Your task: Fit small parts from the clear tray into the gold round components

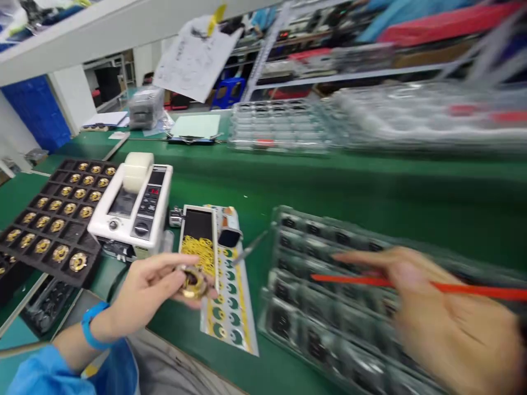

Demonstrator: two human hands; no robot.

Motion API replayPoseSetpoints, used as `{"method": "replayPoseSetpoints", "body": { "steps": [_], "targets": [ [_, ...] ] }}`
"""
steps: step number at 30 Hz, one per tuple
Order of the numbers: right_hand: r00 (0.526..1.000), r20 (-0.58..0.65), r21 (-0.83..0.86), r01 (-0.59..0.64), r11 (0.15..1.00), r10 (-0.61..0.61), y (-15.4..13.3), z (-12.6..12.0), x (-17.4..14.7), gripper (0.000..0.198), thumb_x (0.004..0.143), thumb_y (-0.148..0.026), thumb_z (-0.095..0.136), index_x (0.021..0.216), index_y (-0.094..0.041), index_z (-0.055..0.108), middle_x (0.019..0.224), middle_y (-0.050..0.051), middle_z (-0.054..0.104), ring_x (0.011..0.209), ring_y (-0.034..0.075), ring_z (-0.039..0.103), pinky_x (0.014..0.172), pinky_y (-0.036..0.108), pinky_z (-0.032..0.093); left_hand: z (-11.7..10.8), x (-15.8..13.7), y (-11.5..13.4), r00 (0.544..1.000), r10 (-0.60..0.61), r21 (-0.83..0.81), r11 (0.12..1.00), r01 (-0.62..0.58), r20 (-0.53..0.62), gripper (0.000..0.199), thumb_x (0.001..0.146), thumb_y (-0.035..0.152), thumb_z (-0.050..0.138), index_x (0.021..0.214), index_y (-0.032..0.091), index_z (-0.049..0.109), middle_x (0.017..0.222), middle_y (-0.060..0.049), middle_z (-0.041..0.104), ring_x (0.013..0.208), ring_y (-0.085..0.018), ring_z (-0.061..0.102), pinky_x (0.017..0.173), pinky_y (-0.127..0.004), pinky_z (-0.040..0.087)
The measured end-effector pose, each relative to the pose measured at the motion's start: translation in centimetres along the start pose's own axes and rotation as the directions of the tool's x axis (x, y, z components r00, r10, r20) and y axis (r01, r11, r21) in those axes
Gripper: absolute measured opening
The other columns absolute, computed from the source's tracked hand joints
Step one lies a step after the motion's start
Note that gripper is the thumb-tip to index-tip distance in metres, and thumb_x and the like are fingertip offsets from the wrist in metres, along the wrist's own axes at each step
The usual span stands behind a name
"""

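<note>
Ring (194,283) of gold-coloured metal lies at the fingertips of the left hand (158,280), held between thumb and fingers in front of a white box (214,247). Good handling calls for a light pinch on the rim, clear of the dark centre, with the wrist steady so the polished face isn't rubbed. The right hand (436,307), over a clear plastic tray (265,307), has its index finger extended and seems to grasp a thin red stick (354,280), though blur leaves the grip uncertain; its tip is best kept off the tray's dark pieces.

Small yellow pieces (197,252), loosely heaped, fill the lower part of the box. Beside it runs a flat sheet (228,323) printed with green circles. Further left stand a smooth, boxy tape dispenser (160,186) with a milky roll (138,173) and a matt black foam tray (69,233), its square cells holding similar shiny rings (78,261).
</note>
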State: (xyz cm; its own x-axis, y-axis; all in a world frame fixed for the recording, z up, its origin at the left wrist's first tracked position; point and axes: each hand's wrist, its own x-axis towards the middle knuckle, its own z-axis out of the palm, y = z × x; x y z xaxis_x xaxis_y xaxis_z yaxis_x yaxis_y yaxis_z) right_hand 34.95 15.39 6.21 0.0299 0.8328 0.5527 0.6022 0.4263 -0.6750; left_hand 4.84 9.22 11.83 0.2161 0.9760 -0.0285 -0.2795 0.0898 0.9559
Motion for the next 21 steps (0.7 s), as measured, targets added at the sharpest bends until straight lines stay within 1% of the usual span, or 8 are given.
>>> {"method": "replayPoseSetpoints", "body": {
  "steps": [1,3,5,7,10,12,17,21],
  "targets": [
    [1.0,-0.024,0.032,0.005,0.999,-0.004,-0.6,-0.1,-0.2,0.047,0.099,-0.055,0.035,0.084,-0.029,0.07,0.075,0.007,0.065,0.069,0.024,0.063,0.057,0.037,0.048,1.1,1.5,-1.0,0.999,-0.022,-0.048,0.999,0.024,0.034,0.028,0.086,0.037,0.072,0.107,0.018,0.07,0.093,-0.008,0.075,0.086,-0.026,0.073,0.072,-0.032,0.063],
    [0.997,-0.053,0.141,0.058,0.988,-0.051,-2.1,-0.1,-0.3,0.044,0.099,-0.054,0.037,0.091,-0.028,0.071,0.07,0.004,0.064,0.06,0.021,0.06,0.052,0.035,0.046,2.7,4.5,-2.6,0.997,-0.065,-0.104,0.992,0.071,0.052,0.03,0.083,0.033,0.073,0.107,0.016,0.067,0.092,-0.007,0.074,0.087,-0.026,0.073,0.082,-0.036,0.061],
    [0.99,-0.05,0.278,0.138,0.951,-0.13,-3.5,0.3,-0.3,0.036,0.101,-0.045,0.042,0.094,-0.026,0.071,0.071,0.003,0.065,0.062,0.02,0.061,0.054,0.033,0.048,3.5,6.7,-3.7,0.994,-0.095,-0.131,0.986,0.101,0.048,0.03,0.081,0.026,0.072,0.109,0.016,0.064,0.095,-0.006,0.073,0.091,-0.027,0.072,0.092,-0.041,0.057],
    [0.982,-0.015,0.358,0.181,0.916,-0.188,-4.5,0.7,-0.6,0.026,0.1,-0.033,0.047,0.093,-0.025,0.07,0.076,0.003,0.067,0.07,0.019,0.063,0.059,0.031,0.051,3.9,7.8,-4.5,0.995,-0.083,-0.139,0.986,0.09,0.055,0.032,0.08,0.02,0.069,0.111,0.017,0.062,0.101,-0.006,0.072,0.101,-0.028,0.069,0.1,-0.045,0.052],
    [0.981,0.019,0.367,0.172,0.914,-0.193,-5.2,1.3,-1.3,0.018,0.096,-0.017,0.052,0.092,-0.024,0.067,0.08,0.002,0.069,0.073,0.017,0.065,0.062,0.028,0.054,4.0,7.8,-5.0,0.996,-0.035,-0.118,0.992,0.045,0.083,0.033,0.082,0.017,0.064,0.115,0.02,0.061,0.11,-0.006,0.07,0.114,-0.028,0.062,0.102,-0.045,0.05],
    [0.985,0.03,0.371,0.147,0.917,-0.17,-5.2,1.7,-1.8,0.019,0.094,-0.012,0.052,0.093,-0.024,0.067,0.079,0.001,0.069,0.072,0.016,0.066,0.063,0.026,0.055,3.9,7.3,-5.2,0.993,-0.011,-0.108,0.994,0.023,0.114,0.031,0.087,0.02,0.063,0.118,0.021,0.061,0.114,-0.007,0.069,0.115,-0.027,0.062,0.1,-0.043,0.052],
    [0.989,0.081,0.406,0.082,0.91,-0.126,-4.9,2.4,-2.7,0.024,0.092,-0.007,0.052,0.098,-0.024,0.067,0.081,0.001,0.07,0.073,0.014,0.067,0.064,0.022,0.056,3.7,6.5,-5.5,0.987,0.027,-0.101,0.995,-0.012,0.157,0.027,0.093,0.023,0.062,0.12,0.026,0.063,0.114,-0.004,0.069,0.112,-0.023,0.064,0.094,-0.034,0.056],
    [0.977,0.129,0.425,0.103,0.899,-0.173,-4.7,2.4,-2.8,0.028,0.091,-0.003,0.051,0.103,-0.023,0.066,0.089,0.003,0.07,0.079,0.014,0.068,0.067,0.021,0.057,3.5,6.3,-5.4,0.982,0.016,-0.106,0.994,0.004,0.186,0.027,0.095,0.021,0.058,0.121,0.029,0.064,0.116,-0.003,0.069,0.114,-0.022,0.063,0.093,-0.03,0.056]
  ]
}}
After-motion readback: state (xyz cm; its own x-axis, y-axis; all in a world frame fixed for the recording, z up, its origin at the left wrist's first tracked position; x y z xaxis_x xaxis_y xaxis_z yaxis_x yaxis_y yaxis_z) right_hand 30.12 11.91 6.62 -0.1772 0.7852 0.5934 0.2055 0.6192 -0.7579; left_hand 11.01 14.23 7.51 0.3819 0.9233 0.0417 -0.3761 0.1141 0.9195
